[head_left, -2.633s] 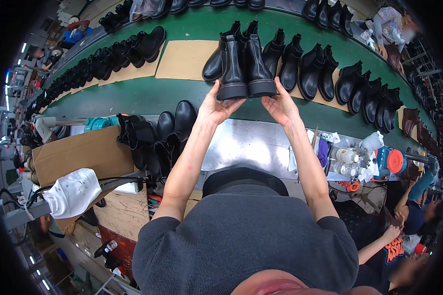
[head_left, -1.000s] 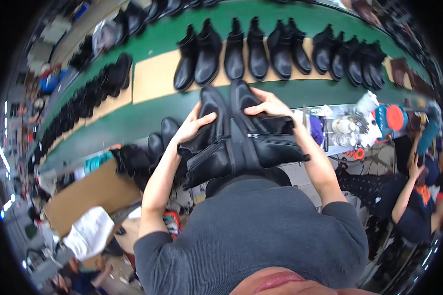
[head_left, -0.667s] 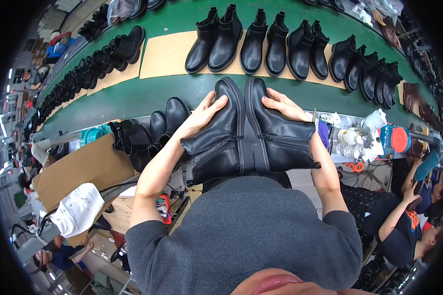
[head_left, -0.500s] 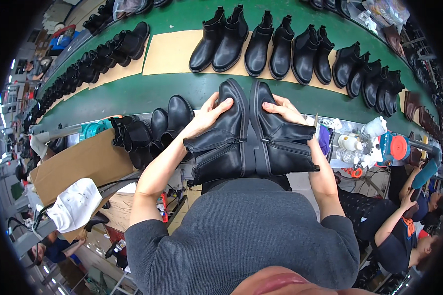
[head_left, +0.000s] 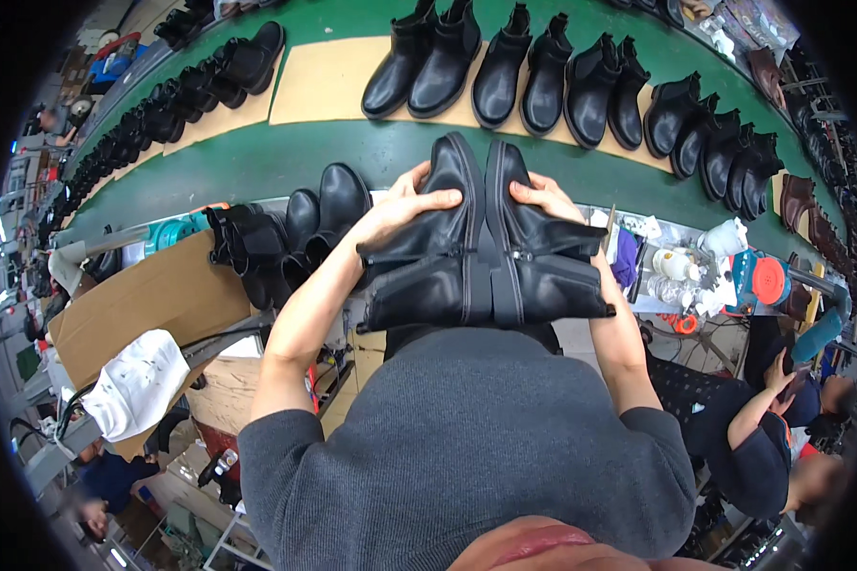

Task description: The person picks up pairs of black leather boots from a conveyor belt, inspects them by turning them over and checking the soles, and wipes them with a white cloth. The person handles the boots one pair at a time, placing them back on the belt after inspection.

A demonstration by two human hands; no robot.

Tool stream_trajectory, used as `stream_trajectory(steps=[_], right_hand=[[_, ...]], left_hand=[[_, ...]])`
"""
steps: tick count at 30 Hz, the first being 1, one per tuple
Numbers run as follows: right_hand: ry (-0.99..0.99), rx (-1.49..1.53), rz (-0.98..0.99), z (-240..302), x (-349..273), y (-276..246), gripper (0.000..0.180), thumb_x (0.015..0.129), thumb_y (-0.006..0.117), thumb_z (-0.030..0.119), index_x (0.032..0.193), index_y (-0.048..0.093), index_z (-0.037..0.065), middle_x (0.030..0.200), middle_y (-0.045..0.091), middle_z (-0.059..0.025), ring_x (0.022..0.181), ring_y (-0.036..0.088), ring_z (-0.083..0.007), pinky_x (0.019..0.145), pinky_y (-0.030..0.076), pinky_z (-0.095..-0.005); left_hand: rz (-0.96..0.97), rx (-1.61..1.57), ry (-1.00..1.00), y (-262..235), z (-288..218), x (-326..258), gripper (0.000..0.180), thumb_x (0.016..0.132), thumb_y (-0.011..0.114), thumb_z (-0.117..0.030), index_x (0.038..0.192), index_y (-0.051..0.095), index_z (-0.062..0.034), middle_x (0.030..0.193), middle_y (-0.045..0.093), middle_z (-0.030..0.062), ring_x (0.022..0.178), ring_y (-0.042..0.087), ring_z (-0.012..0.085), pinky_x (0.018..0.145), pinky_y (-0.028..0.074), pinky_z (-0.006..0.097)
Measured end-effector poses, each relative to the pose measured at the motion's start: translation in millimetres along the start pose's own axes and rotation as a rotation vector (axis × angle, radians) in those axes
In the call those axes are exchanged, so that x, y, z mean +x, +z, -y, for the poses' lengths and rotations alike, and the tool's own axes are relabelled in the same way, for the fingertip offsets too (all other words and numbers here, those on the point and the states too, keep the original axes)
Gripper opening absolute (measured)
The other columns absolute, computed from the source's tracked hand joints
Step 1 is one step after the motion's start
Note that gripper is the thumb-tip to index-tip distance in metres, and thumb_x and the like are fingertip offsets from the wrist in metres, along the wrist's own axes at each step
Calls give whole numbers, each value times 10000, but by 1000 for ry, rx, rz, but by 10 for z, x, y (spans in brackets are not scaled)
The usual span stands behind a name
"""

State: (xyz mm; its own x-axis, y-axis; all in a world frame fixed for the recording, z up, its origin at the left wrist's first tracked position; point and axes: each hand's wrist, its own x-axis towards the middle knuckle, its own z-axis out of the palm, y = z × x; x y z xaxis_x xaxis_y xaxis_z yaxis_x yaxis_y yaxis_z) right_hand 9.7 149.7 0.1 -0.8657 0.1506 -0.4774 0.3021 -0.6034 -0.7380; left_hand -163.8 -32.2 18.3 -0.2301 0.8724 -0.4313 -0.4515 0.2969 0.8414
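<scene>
Two black ankle boots lie on their sides in front of me, soles facing each other and toes pointing away. My left hand (head_left: pixel 402 211) is closed round the front of the left boot (head_left: pixel 428 243), thumb across its upper. Likewise my right hand (head_left: pixel 548 200) grips the right boot (head_left: pixel 538 252), thumb pressed on the upper near the toe. Each boot has a zip along the side that faces up. The fingers beneath the boots are mostly hidden.
Pairs of black boots (head_left: pixel 500 81) stand on cardboard (head_left: pixel 328 81) along the green table (head_left: pixel 286 157). More boots (head_left: pixel 338 209) sit at my left beside a cardboard sheet (head_left: pixel 148 309). At right are bottles (head_left: pixel 676 266) and a blue-and-orange device (head_left: pixel 762 281). Co-workers (head_left: pixel 743 447) are nearby.
Both boots have shifted slightly away from me and tilted, so their zipped sides look narrower. My hands have kept their grips. A co-worker on the right has moved an arm.
</scene>
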Motion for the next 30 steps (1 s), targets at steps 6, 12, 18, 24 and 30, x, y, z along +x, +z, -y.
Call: stream_trajectory(steps=[6,12,18,24,30], right_hand=[[25,421,291,0,-88,19,527,909,561,364,1238,479,-40,1047,626,-135,826,663,-180,718,557,-277],[-469,253,70,374,177,27,506,931,479,376,1295,436,27,1177,550,-181,943,589,-267,617,542,-313],[-318,682,379,473,202,122,566,906,503,383,1333,401,26,1169,541,-236,945,587,-349,584,553,-340],[-479,480,447,285,229,-31,507,954,468,322,1331,387,-8,1088,598,-156,905,631,-235,740,528,-307],[-155,-598,-314,-183,391,-410,777,696,723,541,1195,545,-28,1105,634,-148,1028,603,-268,908,471,-354]], left_hand=[[148,-220,42,-129,159,42,695,826,661,-322,1309,366,82,1236,534,164,1068,570,232,893,484,331],[141,-578,393,213,-310,-17,597,897,556,-321,1380,332,-51,1219,539,162,912,645,257,604,588,334],[481,-735,362,119,-243,149,819,788,582,-607,1355,366,-58,1277,475,207,1032,575,353,721,584,400],[83,-853,38,227,-451,-314,581,910,496,-465,1301,434,-41,1292,490,188,1133,536,319,918,490,457],[-372,511,28,-467,266,453,969,683,811,-272,1378,226,65,1238,515,218,1123,524,291,955,431,383]])
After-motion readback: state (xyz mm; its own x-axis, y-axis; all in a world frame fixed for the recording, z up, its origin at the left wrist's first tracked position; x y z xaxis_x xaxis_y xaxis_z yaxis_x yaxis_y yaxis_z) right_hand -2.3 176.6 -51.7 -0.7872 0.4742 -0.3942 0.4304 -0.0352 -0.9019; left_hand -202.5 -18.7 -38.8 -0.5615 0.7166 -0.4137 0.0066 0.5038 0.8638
